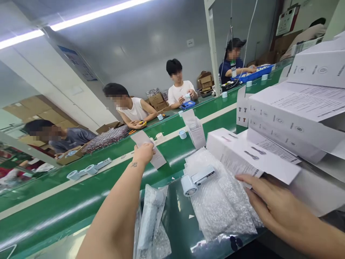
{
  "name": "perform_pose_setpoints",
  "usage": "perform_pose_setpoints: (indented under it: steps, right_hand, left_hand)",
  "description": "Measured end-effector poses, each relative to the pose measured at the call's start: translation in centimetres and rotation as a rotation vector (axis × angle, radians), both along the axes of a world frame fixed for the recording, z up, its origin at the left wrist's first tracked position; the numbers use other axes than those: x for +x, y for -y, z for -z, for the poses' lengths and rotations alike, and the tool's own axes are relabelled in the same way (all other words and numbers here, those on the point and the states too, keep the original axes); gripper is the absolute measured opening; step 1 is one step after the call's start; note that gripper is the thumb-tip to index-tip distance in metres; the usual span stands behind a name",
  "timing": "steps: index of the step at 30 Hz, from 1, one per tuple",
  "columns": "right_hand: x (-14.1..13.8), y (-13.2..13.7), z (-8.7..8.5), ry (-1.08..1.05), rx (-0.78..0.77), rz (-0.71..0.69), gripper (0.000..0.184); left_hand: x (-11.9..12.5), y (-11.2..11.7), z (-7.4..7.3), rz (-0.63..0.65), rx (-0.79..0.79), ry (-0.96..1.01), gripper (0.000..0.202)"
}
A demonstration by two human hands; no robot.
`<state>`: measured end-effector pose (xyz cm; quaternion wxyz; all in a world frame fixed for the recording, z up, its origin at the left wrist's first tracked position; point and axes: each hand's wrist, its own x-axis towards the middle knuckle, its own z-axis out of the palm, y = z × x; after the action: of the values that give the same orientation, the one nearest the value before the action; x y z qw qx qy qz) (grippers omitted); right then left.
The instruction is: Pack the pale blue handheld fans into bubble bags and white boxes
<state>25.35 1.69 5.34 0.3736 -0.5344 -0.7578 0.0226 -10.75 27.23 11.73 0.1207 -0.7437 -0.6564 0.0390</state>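
Observation:
My left hand [144, 153] reaches out over the green conveyor, its fingers closed on a slim white box [159, 160]. My right hand [275, 203] is at the lower edge of a white printed box [237, 151], with the edge between thumb and fingers. Between my hands, a light-blue handheld fan [190, 185] lies on a stack of bubble-wrap bags [218, 212]. Nearer to me, beside my left forearm, lies a bubble-wrap bag with a light-blue thing inside [151, 219]. Another white box [194, 131] stands on the conveyor with clear wrap at its top.
White printed cartons [302, 111] are piled at the right. Light-blue fans [90, 169] and a light-blue round part [182, 134] sit on the green conveyor [88, 201]. Several co-workers sit along the far side, one by a blue tray [253, 75].

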Motion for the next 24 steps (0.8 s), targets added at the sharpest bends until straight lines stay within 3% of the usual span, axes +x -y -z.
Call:
perform_pose_setpoints:
  steps: [3, 6, 8, 11, 13, 15, 21, 24]
  right_hand:
    - [-1.5, -0.1, -2.9, 0.248, 0.135, -0.191, 0.041]
    - [-4.1, -0.6, -5.3, 0.395, 0.179, -0.377, 0.041]
    - [-6.1, -1.2, -6.2, 0.484, 0.175, -0.509, 0.038]
    - [-9.1, -2.0, -6.7, 0.623, 0.190, -0.693, 0.033]
    - [-10.9, -2.4, -6.8, 0.733, 0.200, -0.788, 0.031]
    - [-12.6, -2.7, -6.8, 0.857, 0.189, -0.848, 0.031]
    - [-16.3, -4.1, -7.4, 1.075, 0.095, -0.887, 0.031]
    - [-17.3, -5.2, -7.7, 1.087, 0.049, -0.888, 0.031]
  left_hand:
    - [-1.0, 3.7, -1.5, -0.021, 0.069, 0.025, 0.027]
    - [-2.5, 10.7, -1.2, -0.211, 0.126, 0.147, 0.035]
    - [-2.9, 15.7, 0.9, -0.365, 0.003, 0.244, 0.037]
    - [-2.3, 21.0, 5.8, -0.469, -0.171, 0.403, 0.026]
    - [-2.0, 22.1, 8.6, -0.497, -0.167, 0.502, 0.033]
    - [-2.5, 22.0, 9.7, -0.511, -0.121, 0.585, 0.043]
    - [-6.3, 21.3, 7.0, -0.507, -0.029, 0.816, 0.050]
    - [-5.5, 22.3, 7.4, -0.457, -0.102, 0.828, 0.053]
